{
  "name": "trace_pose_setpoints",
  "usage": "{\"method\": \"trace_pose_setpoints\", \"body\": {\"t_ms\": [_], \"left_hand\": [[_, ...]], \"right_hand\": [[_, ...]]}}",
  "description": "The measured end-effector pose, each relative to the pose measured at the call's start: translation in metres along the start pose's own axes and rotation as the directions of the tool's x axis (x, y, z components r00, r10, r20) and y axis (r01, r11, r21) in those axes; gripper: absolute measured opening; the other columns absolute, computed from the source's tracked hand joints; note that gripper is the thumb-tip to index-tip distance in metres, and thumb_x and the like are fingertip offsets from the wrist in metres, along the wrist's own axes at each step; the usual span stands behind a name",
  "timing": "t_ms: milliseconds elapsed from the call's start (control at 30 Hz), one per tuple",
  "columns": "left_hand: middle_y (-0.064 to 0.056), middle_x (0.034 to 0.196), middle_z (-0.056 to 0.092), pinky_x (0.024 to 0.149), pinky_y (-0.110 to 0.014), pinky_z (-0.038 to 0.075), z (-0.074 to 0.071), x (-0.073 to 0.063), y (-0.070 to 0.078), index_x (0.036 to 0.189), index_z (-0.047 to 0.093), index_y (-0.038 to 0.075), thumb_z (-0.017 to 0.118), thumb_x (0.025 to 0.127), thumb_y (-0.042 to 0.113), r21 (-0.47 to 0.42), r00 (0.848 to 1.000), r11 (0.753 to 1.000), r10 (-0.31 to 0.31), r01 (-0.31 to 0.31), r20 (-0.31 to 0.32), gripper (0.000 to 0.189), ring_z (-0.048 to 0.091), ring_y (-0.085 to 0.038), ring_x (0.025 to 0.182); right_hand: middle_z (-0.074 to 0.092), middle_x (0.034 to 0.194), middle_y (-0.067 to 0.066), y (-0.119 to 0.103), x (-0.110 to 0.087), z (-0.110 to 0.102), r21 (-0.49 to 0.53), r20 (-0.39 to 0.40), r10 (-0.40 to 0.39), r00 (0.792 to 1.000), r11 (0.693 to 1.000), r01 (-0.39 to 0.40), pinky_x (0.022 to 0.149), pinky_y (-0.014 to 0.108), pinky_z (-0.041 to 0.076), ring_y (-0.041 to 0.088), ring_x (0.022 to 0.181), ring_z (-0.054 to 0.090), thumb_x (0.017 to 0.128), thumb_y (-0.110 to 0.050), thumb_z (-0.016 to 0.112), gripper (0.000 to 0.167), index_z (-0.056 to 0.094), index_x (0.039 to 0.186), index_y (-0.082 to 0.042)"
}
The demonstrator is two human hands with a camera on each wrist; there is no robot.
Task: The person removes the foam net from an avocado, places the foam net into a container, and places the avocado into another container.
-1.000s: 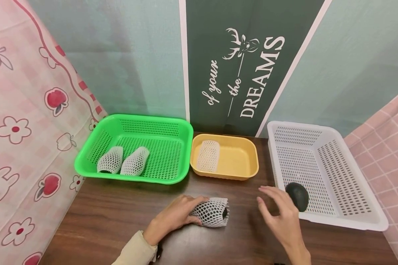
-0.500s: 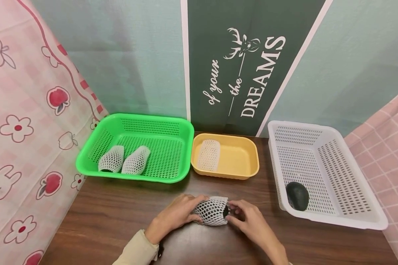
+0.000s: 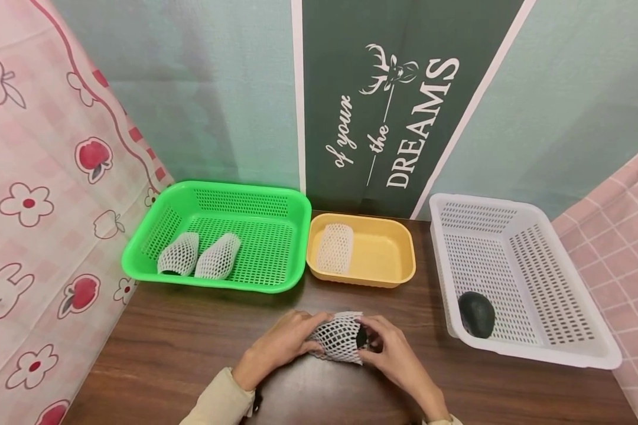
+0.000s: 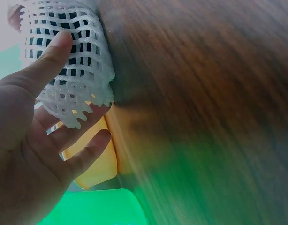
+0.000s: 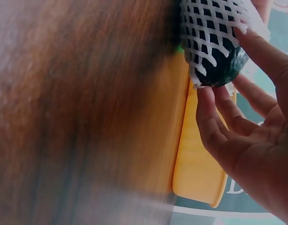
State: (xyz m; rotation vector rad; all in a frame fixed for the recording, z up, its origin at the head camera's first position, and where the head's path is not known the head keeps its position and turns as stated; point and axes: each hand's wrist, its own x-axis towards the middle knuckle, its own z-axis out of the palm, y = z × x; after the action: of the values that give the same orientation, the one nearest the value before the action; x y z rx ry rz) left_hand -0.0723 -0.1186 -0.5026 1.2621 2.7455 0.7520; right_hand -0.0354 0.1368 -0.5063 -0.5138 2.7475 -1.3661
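right fingers [image 5: 210,115] have reached the net sleeve [image 3: 339,337].

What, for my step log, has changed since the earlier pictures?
The right hand has moved left from beside the white basket and now pinches the open end of the foam net sleeve around a dark object. The left hand still holds the sleeve; the green basket and yellow tray stayed put.

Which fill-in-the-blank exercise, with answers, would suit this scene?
The left hand and right hand touch a dark object in ____ foam netting.
The green perforated plastic basket holds ____ netted oblong objects.
A white foam-net sleeve lies in the ____ rectangular plastic tray.
Exactly ____ bare dark oval object lies in the white plastic basket.
Answers: white; two; yellow; one.
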Motion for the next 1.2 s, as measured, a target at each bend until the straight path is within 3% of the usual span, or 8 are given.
{"method": "trace_pose_setpoints", "body": {"t_ms": [333, 567, 733, 933, 1067, 1200], "left_hand": [[0.000, 0.096, 0.074, 0.080, -0.030, 0.056, -0.0008, 0.0002, -0.0006, 0.123, 0.057, 0.013, 0.072, 0.083, 0.034, -0.025, 1.000, 1.000, -0.005, 0.005, -0.006, 0.048, 0.071, -0.013, 0.084], [0.000, 0.093, 0.074, 0.078, -0.029, 0.056, 0.0010, -0.0001, -0.0022, 0.121, 0.058, 0.011, 0.074, 0.082, 0.029, -0.024, 1.000, 1.000, -0.008, 0.008, -0.026, 0.047, 0.070, -0.013, 0.082], [-0.002, 0.101, 0.075, 0.084, -0.031, 0.056, 0.0021, -0.0005, -0.0028, 0.120, 0.060, 0.011, 0.075, 0.083, 0.025, -0.028, 0.999, 0.999, -0.037, 0.036, -0.027, 0.042, 0.071, -0.015, 0.089], [0.001, 0.099, 0.075, 0.083, -0.031, 0.056, 0.0025, 0.0011, -0.0028, 0.112, 0.061, 0.015, 0.072, 0.088, 0.024, -0.053, 0.998, 0.997, -0.060, 0.059, -0.016, 0.028, 0.071, -0.014, 0.089], [0.003, 0.095, 0.074, 0.081, -0.030, 0.056, 0.0028, 0.0018, -0.0027, 0.106, 0.061, 0.016, 0.071, 0.089, 0.022, -0.057, 0.998, 0.996, -0.068, 0.067, -0.011, 0.021, 0.071, -0.013, 0.086], [0.004, 0.089, 0.072, 0.077, -0.029, 0.056, 0.0035, 0.0026, -0.0025, 0.103, 0.061, 0.016, 0.070, 0.090, 0.022, -0.059, 0.997, 0.995, -0.075, 0.075, -0.012, 0.017, 0.070, -0.012, 0.083]], "right_hand": [[0.062, 0.112, 0.013, 0.0023, 0.0037, 0.0041, 0.045, 0.094, 0.087, 0.992, 0.995, -0.092, 0.074, 0.021, 0.054, 0.017, 0.094, 0.062, 0.072, -0.002, 0.084, 0.055, 0.064, 0.122, 0.009], [0.067, 0.122, 0.022, 0.0042, 0.0034, 0.0027, 0.055, 0.119, 0.065, 0.991, 0.996, -0.072, 0.073, 0.023, 0.055, 0.012, 0.085, 0.065, 0.077, -0.011, 0.082, 0.056, 0.062, 0.126, 0.007], [0.070, 0.118, 0.017, 0.0043, 0.0016, -0.0003, 0.036, 0.121, 0.067, 0.990, 0.997, -0.072, 0.074, 0.022, 0.053, 0.004, 0.085, 0.061, 0.080, -0.024, 0.081, 0.057, 0.063, 0.128, 0.001], [0.071, 0.113, 0.006, 0.0036, -0.0012, -0.0048, 0.013, 0.135, 0.032, 0.990, 0.999, -0.035, 0.079, 0.022, 0.050, 0.003, 0.092, 0.057, 0.082, -0.034, 0.077, 0.053, 0.062, 0.127, -0.009], [0.068, 0.122, 0.009, 0.0043, -0.0020, -0.0057, 0.022, 0.129, 0.008, 0.992, 1.000, -0.011, 0.079, 0.022, 0.049, 0.004, 0.097, 0.057, 0.085, -0.033, 0.075, 0.055, 0.059, 0.133, -0.010], [0.064, 0.130, 0.001, 0.0055, -0.0033, -0.0047, 0.021, 0.109, -0.027, 0.994, 0.999, 0.025, 0.088, 0.020, 0.049, 0.006, 0.109, 0.058, 0.087, -0.029, 0.073, 0.057, 0.056, 0.139, -0.017]]}}
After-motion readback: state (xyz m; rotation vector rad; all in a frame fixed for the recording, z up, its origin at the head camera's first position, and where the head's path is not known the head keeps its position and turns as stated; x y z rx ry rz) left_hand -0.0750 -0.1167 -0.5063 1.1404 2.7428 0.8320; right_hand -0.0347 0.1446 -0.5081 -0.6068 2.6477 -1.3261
